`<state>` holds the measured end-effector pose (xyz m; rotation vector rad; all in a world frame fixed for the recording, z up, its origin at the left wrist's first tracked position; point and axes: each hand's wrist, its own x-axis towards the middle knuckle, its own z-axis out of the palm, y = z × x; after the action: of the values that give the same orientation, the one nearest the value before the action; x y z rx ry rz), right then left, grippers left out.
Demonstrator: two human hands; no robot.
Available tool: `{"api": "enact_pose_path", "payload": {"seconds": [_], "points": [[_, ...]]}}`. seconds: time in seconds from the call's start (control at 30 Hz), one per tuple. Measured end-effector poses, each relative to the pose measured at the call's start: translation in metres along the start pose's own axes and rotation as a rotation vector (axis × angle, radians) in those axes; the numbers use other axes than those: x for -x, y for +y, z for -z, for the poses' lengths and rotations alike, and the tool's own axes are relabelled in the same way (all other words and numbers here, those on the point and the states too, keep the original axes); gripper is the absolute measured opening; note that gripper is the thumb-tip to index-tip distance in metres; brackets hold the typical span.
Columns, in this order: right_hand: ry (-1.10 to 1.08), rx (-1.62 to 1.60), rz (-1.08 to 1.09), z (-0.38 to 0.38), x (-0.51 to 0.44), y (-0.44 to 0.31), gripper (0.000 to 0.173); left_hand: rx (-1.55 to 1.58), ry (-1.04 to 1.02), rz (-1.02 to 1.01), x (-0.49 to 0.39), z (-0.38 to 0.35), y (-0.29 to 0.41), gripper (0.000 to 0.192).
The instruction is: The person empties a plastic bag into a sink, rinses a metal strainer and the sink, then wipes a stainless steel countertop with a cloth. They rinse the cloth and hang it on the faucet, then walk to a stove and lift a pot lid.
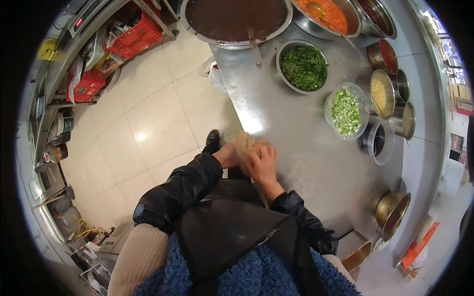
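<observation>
Both of my hands meet over the near left edge of a stainless steel counter (296, 122). A pale tan cloth or similar soft piece (244, 143), blurred, lies between them. My left hand (229, 157) grips it from the left, its fingers largely hidden behind it. On the right side my right hand (263, 162) presses curled fingers against the same piece. Beyond them on the counter stand a metal bowl of chopped green herbs (304, 68) and a clear plastic tub of chopped spring onions (346, 113).
A wide basin of dark brown sauce (237, 18) and a bowl of orange-red sauce (326, 16) with a ladle stand at the far end. Several metal pots line the wall, one with yellowish minced food (381, 92). Red crates (137, 37) sit on shelving across the tiled floor.
</observation>
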<state>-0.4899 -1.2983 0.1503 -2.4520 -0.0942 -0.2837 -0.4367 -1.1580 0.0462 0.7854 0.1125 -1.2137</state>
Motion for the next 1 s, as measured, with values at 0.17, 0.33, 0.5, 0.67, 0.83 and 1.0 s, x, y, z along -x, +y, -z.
{"api": "enact_pose_path", "payload": {"seconds": [0.17,0.33,0.5,0.67,0.83,1.0], "points": [[-0.014,-0.682,-0.523,0.003,0.030,-0.040,0.014,-0.836,-0.218,0.013,0.039,-0.011,0.012,0.021],[-0.183,-1.365,-1.079,0.011,0.004,-0.087,0.037,-0.428,-0.169,-0.049,0.092,-0.008,0.042,0.028],[-0.215,-1.873,-1.154,-0.024,-0.041,-0.141,0.046,0.337,0.141,0.195,0.167,0.049,0.073,0.023],[-0.169,-1.815,-1.034,-0.108,-0.083,-0.202,0.044,0.397,0.025,-0.157,0.279,0.146,0.102,0.036],[-0.433,-1.864,-0.924,-0.170,-0.134,-0.246,0.041,0.446,0.270,-0.373,0.400,0.197,0.117,0.034],[-0.557,-1.636,-0.898,-0.220,-0.182,-0.281,0.042,0.679,0.345,-0.652,0.487,0.234,0.120,0.027]]}}
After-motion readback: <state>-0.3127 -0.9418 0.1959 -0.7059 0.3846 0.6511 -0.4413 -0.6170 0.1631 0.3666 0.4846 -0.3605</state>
